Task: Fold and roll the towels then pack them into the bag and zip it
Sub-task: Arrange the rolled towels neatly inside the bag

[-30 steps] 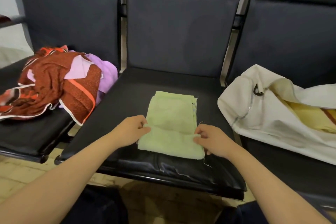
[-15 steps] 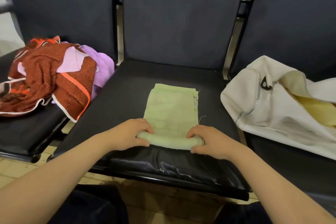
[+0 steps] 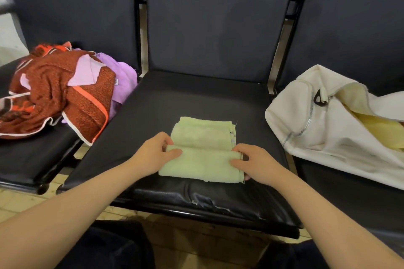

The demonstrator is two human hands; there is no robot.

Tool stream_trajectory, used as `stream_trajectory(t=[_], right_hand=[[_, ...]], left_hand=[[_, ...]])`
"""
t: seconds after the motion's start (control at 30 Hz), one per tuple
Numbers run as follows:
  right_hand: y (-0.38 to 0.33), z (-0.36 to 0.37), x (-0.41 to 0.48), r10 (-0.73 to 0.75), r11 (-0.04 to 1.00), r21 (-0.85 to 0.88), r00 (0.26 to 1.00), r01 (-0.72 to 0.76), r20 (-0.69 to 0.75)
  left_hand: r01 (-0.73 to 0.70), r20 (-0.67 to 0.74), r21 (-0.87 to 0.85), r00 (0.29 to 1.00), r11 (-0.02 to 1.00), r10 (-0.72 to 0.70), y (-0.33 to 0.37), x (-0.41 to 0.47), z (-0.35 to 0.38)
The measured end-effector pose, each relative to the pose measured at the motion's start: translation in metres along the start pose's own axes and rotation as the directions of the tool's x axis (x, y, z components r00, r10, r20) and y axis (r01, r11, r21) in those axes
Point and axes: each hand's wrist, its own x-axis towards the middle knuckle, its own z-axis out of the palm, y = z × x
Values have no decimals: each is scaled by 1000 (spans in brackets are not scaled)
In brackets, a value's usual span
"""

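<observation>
A light green towel lies folded on the middle black seat. Its near part is turned over into a thick flattened roll. My left hand grips the roll's left end and my right hand grips its right end. The white bag lies on the right seat with its zip open, and a yellow towel shows inside. On the left seat sits a heap of a red patterned towel and a purple towel.
Three dark seats stand in a row with metal posts between the backrests. The middle seat's front edge is cracked. Tiled floor shows below the seats, and my dark-clothed knees are at the bottom.
Both hands have rolled the green towel's near end away from me, so the roll is thicker and less flat towel shows beyond it. The view moved closer.
</observation>
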Motion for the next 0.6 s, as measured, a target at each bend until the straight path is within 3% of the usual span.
stream_trajectory(t=[0.07,0.17,0.27,0.33,0.37,0.43,0.5,0.6], right_hand=[[2,6,2,33,994,-103,998,-39,-57],[2,12,3,-115,929,-367,976,40,-185],[3,5,1,-334,891,-355,938,282,-94],[3,1,-2,-267,917,-279,959,283,97],[3,0,-3,-212,924,-285,963,254,169],[5,1,-2,-185,912,-339,969,231,163],[2,0,-1,-186,914,-354,980,196,63],[-4,-2,-2,-140,964,-225,990,139,14]], left_hand=[[34,-74,89,997,995,-28,2,0,6],[-176,-136,288,965,941,222,0,3,3],[-369,179,224,926,902,334,1,6,-12],[-340,410,243,885,908,222,1,4,-21],[-317,459,287,874,904,161,-2,4,-25],[-287,421,323,897,902,135,-10,6,-26],[-284,317,280,929,917,191,-12,8,-25],[-174,266,98,953,980,143,-1,4,-24]])
